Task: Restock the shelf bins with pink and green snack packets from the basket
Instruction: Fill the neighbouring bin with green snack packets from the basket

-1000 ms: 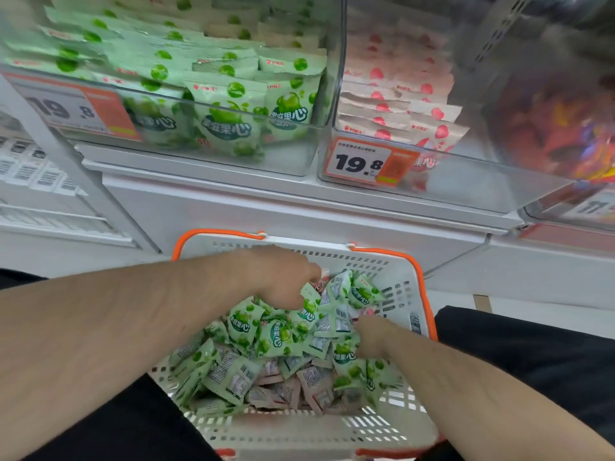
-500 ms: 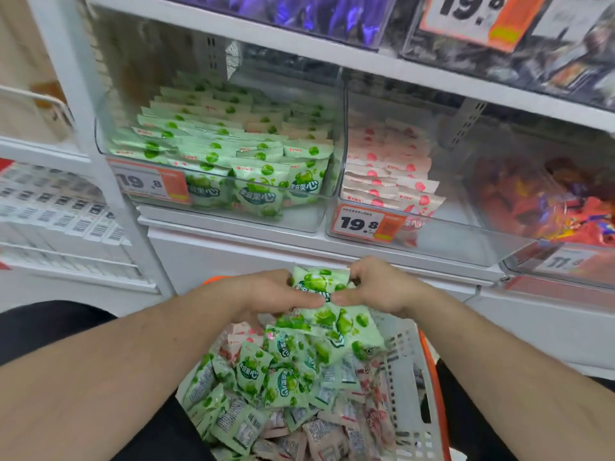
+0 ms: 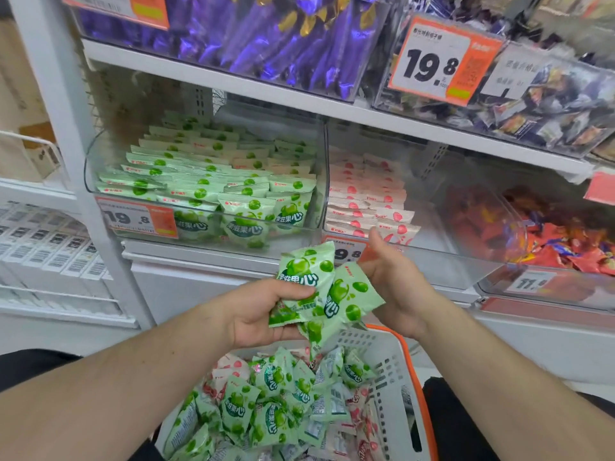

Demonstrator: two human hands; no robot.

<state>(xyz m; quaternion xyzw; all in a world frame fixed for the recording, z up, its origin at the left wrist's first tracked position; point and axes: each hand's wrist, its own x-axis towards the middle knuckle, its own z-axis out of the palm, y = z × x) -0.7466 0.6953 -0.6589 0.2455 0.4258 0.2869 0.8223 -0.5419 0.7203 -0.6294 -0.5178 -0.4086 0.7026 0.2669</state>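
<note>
My left hand [image 3: 256,314] grips a bunch of green snack packets [image 3: 316,291] above the white basket with an orange rim [image 3: 396,367]. To their right, my right hand [image 3: 396,281] rests against the bunch with its thumb lifted; its fingers are hidden behind the packets. The basket holds several green packets [image 3: 269,417] and pink packets [image 3: 229,369]. On the shelf ahead, a clear bin [image 3: 89,161] is stacked with green packets [image 3: 213,181]. The clear bin [image 3: 432,257] to its right has pink packets [image 3: 362,194] along its left side.
Above are a bin of purple wrappers [image 3: 266,38] and a bin of mixed candy [image 3: 539,108]. A bin of red and orange candy [image 3: 559,234] stands at the right. White boxes [image 3: 43,247] fill the left-hand shelf. A price tag [image 3: 429,61] hangs at the upper shelf.
Both hands rose out of the basket with a bunch of green packets and came up toward the shelf bins. My right thumb has lifted off the bunch.
</note>
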